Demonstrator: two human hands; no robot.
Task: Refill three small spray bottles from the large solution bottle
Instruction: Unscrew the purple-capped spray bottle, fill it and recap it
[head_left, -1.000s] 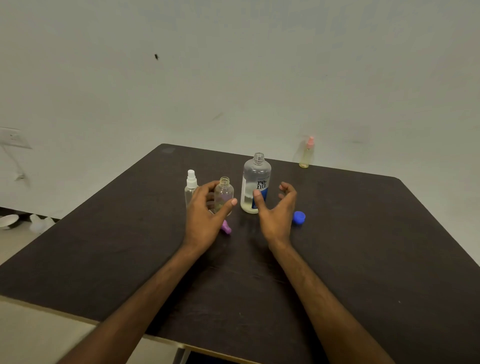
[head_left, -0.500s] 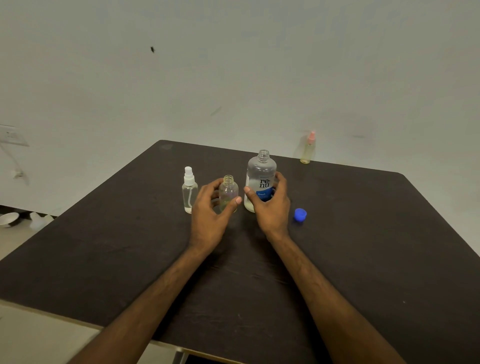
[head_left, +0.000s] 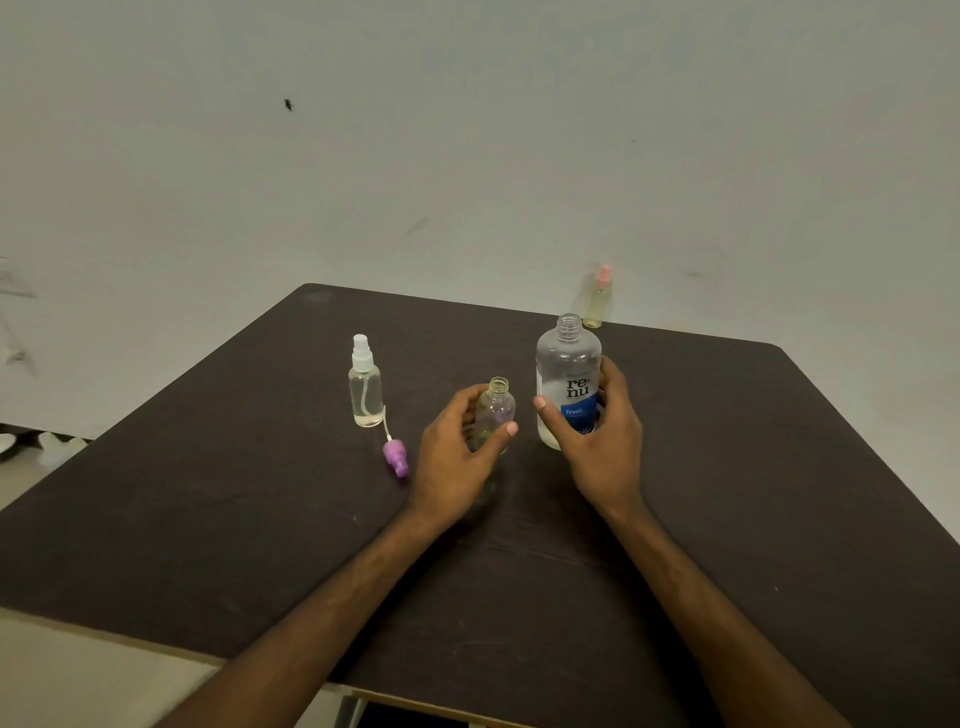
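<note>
Table (head_left: 727, 493): dark top, all items on far half, wall behind.

Large solution bottle (head_left: 569, 379): uncapped, upright, approx. 1/2 full or less (level hard to read through the label). Right hand (head_left: 597, 441) wrapped round its lower body, thumb on front at label, fingers behind; clamped on it. Base looks to be on the table or just off it, cannot tell which.

White-top spray bottle (head_left: 365, 384): capped, upright, clear liquid inside, well left of both hands. Untouched.

Pink-top spray bottle (head_left: 599, 299): capped, at far table edge by the wall, behind the large bottle. Untouched.

Open small bottle (head_left: 496, 410): neck bare, little yellowish liquid at bottom. Left hand (head_left: 457, 457) closed round it from the left, thumb across front. Stands just left of the large bottle, not touching.

Purple sprayer head (head_left: 396, 457): lying on its side w/ dip tube pointing to the white-top bottle, just left of the left hand.

Step in hand, judged: fill no. 1 or 2 of 3, both vessels gripped, pour not yet begun.

Next move calls for: lift large bottle, bring its mouth over the small neck, tilt slowly. Small neck is narrow vs. the pouring mouth, so spill risk; left hand must steady the small bottle.
</note>
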